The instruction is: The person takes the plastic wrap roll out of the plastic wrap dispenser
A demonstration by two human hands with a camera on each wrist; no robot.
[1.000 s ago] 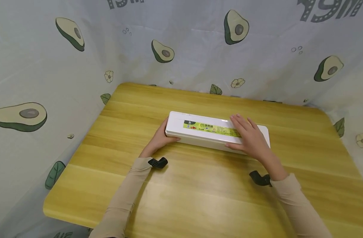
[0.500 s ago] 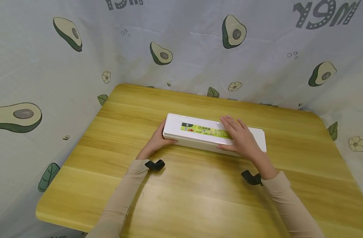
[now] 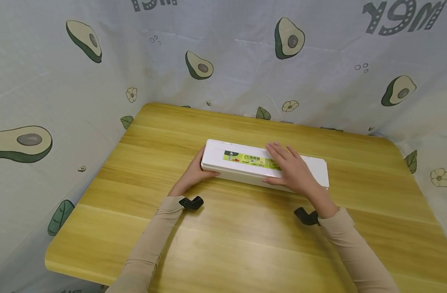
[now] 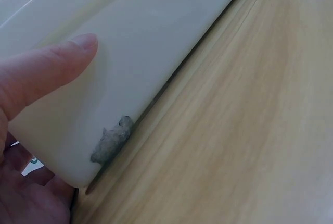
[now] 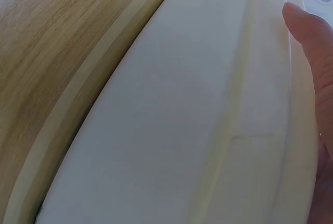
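Note:
A long white cling film box (image 3: 241,176) with a green and yellow printed label (image 3: 250,159) lies near the middle of the table. My left hand (image 3: 192,173) grips its left end, thumb along the front wall and fingers behind the end, mostly hidden. In the left wrist view that thumb (image 4: 49,70) presses the white wall, above a grey torn patch (image 4: 112,140) near the bottom edge. My right hand (image 3: 296,173) lies over the lid right of centre, fingers extended across the top. Its thumb (image 5: 312,39) is by the lid's front edge.
The wooden table (image 3: 223,244) has rounded corners and extends around the box. A white curtain (image 3: 241,81) printed with avocados hangs along the back and sides. Black wrist-camera mounts (image 3: 192,203) stick out from the sleeves.
My right hand has slid left along the lid, covering more of the label's right part. The left hand keeps its hold on the end. The head view has shifted slightly.

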